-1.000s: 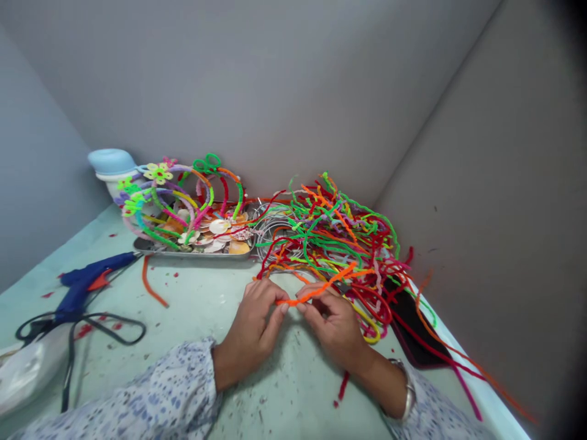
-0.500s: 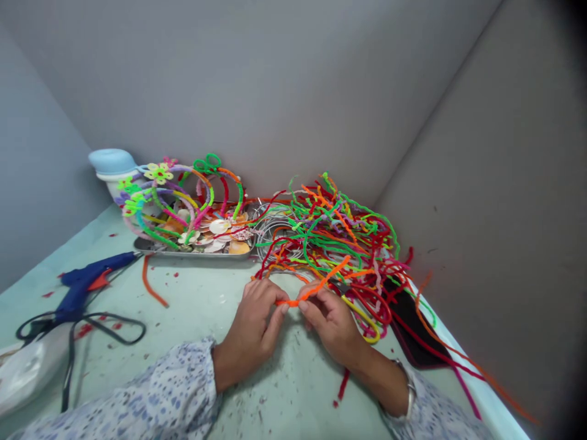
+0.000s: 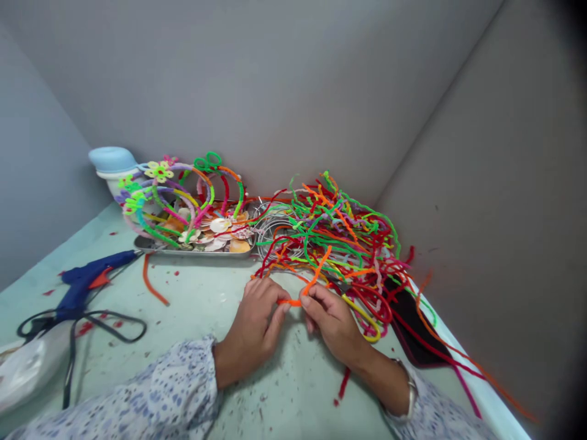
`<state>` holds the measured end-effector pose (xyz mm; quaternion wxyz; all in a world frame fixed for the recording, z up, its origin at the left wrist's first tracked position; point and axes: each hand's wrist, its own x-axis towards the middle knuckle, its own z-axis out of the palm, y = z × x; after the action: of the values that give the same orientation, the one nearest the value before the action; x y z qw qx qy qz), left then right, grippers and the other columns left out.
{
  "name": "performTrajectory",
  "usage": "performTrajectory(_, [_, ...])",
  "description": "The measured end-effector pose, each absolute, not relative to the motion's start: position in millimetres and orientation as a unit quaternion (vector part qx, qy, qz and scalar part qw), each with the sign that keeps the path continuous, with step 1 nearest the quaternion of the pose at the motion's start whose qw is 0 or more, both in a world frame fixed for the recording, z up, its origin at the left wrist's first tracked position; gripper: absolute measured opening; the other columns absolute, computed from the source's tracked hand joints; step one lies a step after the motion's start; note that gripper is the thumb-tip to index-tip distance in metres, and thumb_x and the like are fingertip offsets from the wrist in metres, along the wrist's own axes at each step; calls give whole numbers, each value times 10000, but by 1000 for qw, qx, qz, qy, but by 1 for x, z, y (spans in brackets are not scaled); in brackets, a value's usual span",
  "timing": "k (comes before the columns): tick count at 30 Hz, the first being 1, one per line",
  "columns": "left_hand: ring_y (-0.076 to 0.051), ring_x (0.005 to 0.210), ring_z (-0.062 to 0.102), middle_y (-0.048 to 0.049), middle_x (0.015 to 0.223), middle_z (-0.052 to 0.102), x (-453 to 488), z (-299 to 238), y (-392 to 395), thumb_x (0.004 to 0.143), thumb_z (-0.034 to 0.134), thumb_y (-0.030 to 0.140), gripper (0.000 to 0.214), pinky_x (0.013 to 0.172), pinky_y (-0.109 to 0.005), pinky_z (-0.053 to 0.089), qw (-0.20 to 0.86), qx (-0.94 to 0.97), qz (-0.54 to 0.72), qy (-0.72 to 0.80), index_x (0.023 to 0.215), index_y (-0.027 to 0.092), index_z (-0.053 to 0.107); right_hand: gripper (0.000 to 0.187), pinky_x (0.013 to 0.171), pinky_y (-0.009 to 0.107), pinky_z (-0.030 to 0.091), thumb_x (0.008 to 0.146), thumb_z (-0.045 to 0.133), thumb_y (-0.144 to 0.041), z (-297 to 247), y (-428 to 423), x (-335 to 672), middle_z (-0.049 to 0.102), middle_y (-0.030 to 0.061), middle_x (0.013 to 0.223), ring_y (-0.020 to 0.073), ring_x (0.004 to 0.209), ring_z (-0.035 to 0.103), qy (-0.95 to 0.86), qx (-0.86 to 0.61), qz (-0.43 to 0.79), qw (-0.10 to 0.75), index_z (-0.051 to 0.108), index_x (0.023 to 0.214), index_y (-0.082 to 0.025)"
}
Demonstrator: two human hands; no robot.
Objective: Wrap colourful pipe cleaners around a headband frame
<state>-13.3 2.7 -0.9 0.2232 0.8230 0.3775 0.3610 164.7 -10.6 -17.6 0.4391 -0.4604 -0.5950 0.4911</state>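
Note:
An orange pipe cleaner point(image 3: 316, 275) is pinched between both my hands just above the pale green table point(image 3: 192, 305). My left hand point(image 3: 254, 327) grips its left end with closed fingers. My right hand point(image 3: 332, 324) pinches it a little to the right, and the free end bends up and away toward the pile. Directly behind my hands lies a big tangle of red, green, orange and yellow pipe cleaners point(image 3: 339, 244).
A metal tray point(image 3: 192, 247) with shells and pipe-cleaner headbands stands at the back left, a light blue container point(image 3: 112, 162) behind it. A blue glue gun point(image 3: 87, 281) with black cord lies left. A loose orange piece point(image 3: 149, 284) and a dark flat object point(image 3: 410, 330) lie nearby. Grey walls close in.
My right hand has slid left toward my left hand, and the pipe cleaner's free end has swung from lying rightward to standing more upright.

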Motion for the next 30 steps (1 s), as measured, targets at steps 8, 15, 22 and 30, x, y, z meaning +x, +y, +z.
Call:
performTrajectory(8, [-201, 868, 483, -43, 883, 550, -15, -3, 3, 941, 407, 207, 120, 805, -357, 354, 238, 802, 381, 394, 903, 191, 520, 141, 634, 231, 441, 821, 647, -256, -21, -5, 163, 501, -2, 909, 112, 713, 505, -637, -459, 327, 526, 540, 898, -207])
performTrajectory(15, [-199, 875, 493, -39, 888, 562, -14, -1, 2, 916, 460, 200, 69, 821, -368, 347, 232, 816, 371, 378, 916, 186, 527, 133, 635, 252, 417, 898, 560, -300, -17, -8, 165, 527, 5, 816, 136, 720, 507, -681, -471, 325, 457, 576, 816, -196])
performTrajectory(22, [-193, 853, 495, -35, 860, 561, -14, -1, 3, 912, 456, 178, 78, 828, -377, 345, 231, 823, 366, 367, 888, 184, 530, 215, 665, 254, 420, 931, 506, -275, -12, -11, 165, 530, -10, 754, 130, 715, 515, -690, -462, 351, 433, 553, 737, -193])
performTrajectory(30, [-191, 874, 499, -32, 889, 569, -14, -2, 4, 926, 468, 202, 68, 828, -361, 354, 234, 805, 382, 389, 911, 192, 534, 70, 625, 245, 482, 854, 615, -198, -18, -10, 163, 535, 18, 924, 120, 721, 548, -690, -455, 242, 508, 571, 908, -208])
